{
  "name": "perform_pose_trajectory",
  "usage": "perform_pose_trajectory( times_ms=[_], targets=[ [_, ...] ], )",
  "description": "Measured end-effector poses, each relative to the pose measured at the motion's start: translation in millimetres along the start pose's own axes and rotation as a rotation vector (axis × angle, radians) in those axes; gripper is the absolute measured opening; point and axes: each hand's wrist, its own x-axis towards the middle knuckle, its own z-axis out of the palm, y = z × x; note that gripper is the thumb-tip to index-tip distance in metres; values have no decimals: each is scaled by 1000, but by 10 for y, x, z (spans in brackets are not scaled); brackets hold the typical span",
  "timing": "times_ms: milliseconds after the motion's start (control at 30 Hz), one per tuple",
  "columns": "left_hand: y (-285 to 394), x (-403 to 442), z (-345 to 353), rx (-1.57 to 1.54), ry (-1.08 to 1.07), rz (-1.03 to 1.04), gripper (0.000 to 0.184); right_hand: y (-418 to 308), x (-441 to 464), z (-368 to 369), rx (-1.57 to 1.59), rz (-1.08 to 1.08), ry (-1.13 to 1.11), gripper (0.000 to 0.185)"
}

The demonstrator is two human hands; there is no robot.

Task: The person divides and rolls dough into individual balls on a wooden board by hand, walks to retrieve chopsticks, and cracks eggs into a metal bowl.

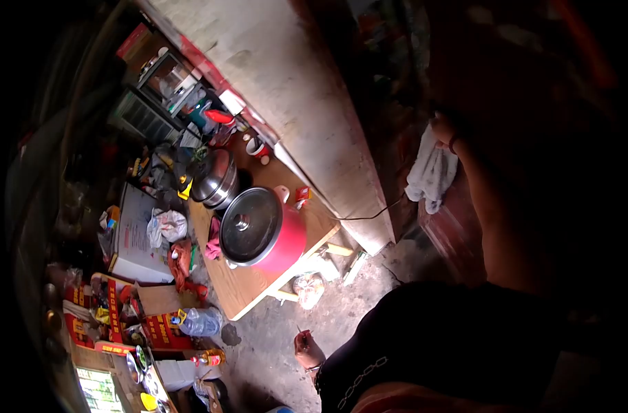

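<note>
My right hand is closed on the top of a white cloth, which hangs in folds beside a dark area at the upper right. Low in the view, over the grey floor, my left hand has curled fingers; a thin, pale tip shows at them, too small to identify. A wooden table bears a pinkish-red pot with a dark lid and, behind it, a steel pot with a lid. Neither hand touches them.
A pale wall edge runs beside the table, with a dark cord near its lower end. A filled bag and a large clear bottle stand on the floor. Red boxes and a white box lie left.
</note>
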Motion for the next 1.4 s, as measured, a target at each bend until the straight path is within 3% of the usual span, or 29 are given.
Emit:
perform_pose_trajectory(
  times_ms=[167,367,500,600,967,1167,1400],
  targets=[
    [-23,37,-392,25,43,-155,8,-205,22,378,287,97,149,37],
    [-242,-54,-588,6,111,-120,6,-162,190,574,596,87,278,43],
    [-350,-86,-582,55,95,-172,9,-158,271,581,649,132,198,46],
    [-462,-86,-629,56,92,-164,9,-470,49,219,687,219,31,36],
    [-852,-162,-987,104,130,-328,6,-917,-57,624,616,276,131,37],
    [-1239,-161,-1287,74,157,-291,9,-1694,-582,682,570,261,190,38],
    [-1861,-406,-2192,98,158,-264,9,-2893,-1412,736,374,198,204,38]
  ],
)
